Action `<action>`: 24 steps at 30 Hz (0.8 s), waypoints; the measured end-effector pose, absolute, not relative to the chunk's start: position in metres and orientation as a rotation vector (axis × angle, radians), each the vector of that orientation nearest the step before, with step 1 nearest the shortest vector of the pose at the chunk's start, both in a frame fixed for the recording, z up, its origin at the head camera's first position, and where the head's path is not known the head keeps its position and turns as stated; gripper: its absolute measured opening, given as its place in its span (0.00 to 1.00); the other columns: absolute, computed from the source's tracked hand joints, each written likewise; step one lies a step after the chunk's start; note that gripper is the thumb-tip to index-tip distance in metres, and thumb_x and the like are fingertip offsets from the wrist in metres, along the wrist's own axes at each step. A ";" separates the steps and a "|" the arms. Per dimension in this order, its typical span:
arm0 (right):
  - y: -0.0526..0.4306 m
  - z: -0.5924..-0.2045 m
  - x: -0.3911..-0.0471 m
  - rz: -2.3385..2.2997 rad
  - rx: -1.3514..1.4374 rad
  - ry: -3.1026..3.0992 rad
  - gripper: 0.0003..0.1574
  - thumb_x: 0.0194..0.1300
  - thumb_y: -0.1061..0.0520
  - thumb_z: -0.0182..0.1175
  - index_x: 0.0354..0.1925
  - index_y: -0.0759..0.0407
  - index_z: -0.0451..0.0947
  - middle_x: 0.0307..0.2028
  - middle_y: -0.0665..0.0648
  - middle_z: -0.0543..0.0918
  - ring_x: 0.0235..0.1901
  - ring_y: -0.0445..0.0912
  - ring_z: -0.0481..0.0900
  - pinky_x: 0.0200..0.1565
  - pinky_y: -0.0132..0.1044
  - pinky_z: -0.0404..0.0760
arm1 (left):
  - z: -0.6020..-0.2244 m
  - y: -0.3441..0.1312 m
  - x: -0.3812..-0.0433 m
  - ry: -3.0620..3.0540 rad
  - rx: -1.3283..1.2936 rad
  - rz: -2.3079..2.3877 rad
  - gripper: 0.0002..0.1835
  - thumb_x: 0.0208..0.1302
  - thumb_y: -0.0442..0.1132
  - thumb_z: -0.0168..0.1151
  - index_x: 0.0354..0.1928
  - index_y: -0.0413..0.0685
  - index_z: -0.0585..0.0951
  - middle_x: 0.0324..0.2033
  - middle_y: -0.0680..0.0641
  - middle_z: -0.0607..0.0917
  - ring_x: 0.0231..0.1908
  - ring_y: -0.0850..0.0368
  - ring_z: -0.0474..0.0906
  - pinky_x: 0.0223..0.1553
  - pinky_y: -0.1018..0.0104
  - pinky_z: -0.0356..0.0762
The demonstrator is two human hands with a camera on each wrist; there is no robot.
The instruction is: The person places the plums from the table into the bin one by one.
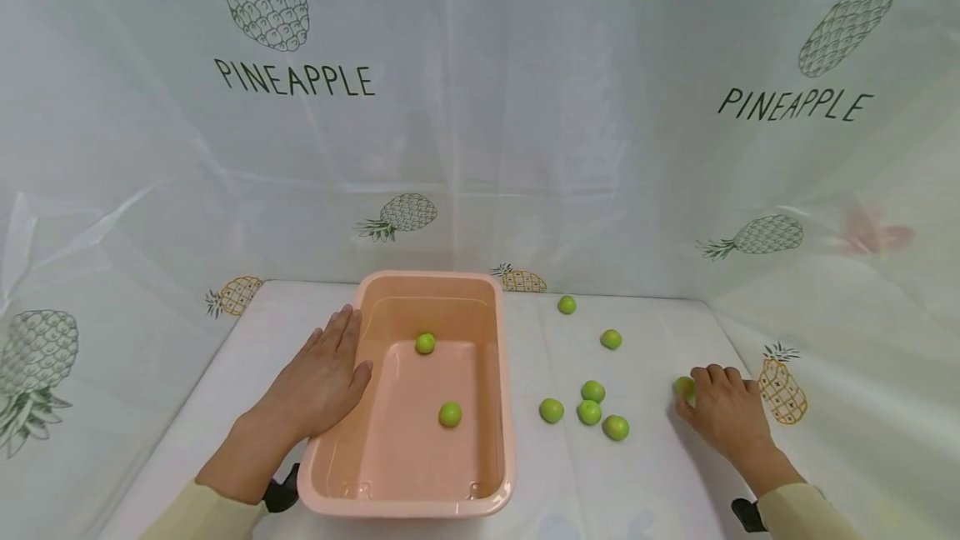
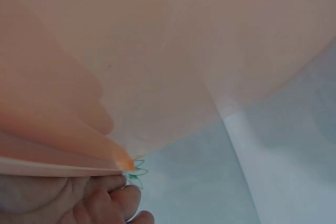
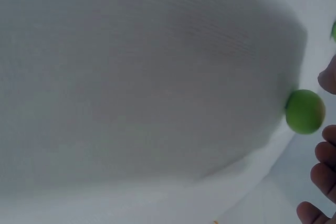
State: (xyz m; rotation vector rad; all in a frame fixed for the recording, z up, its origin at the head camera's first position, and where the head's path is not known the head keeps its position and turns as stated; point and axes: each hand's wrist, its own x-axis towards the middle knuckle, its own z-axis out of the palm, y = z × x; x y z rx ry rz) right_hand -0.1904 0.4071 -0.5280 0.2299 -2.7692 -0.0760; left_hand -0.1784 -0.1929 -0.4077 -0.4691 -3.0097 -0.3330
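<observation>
My left hand [image 1: 322, 377] rests with straight fingers along the left rim of a peach-coloured plastic basin [image 1: 408, 508]. In the left wrist view, the palm and fingers [image 2: 84, 203] lie against the outside of its wall. Far to the right, my right hand [image 1: 723, 411] reaches down over a green lime [image 1: 684, 388]. The right wrist view shows this lime [image 3: 305, 112] between the thumb and the bent fingers [image 3: 326, 156], with small gaps still visible around it. Two limes lie inside the basin, one farther back [image 1: 425, 343] and one nearer the middle [image 1: 450, 414].
Several loose limes [image 1: 589, 412] lie on the white-covered table [image 1: 525, 473] between the basin and my right hand. Two others sit farther back, one lime [image 1: 567, 305] near the far edge. A pineapple-print sheet [image 1: 525, 148] hangs behind and at both sides.
</observation>
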 end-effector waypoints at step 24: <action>0.412 -0.540 -0.206 -0.049 0.130 -2.871 0.26 0.60 0.47 0.71 0.38 0.66 0.71 0.34 0.64 0.76 0.40 0.63 0.74 0.38 0.61 0.70 | -0.408 -0.192 -0.179 -3.021 -0.442 -0.341 0.40 0.79 0.45 0.52 0.79 0.24 0.54 0.80 0.26 0.56 0.80 0.28 0.54 0.77 0.33 0.58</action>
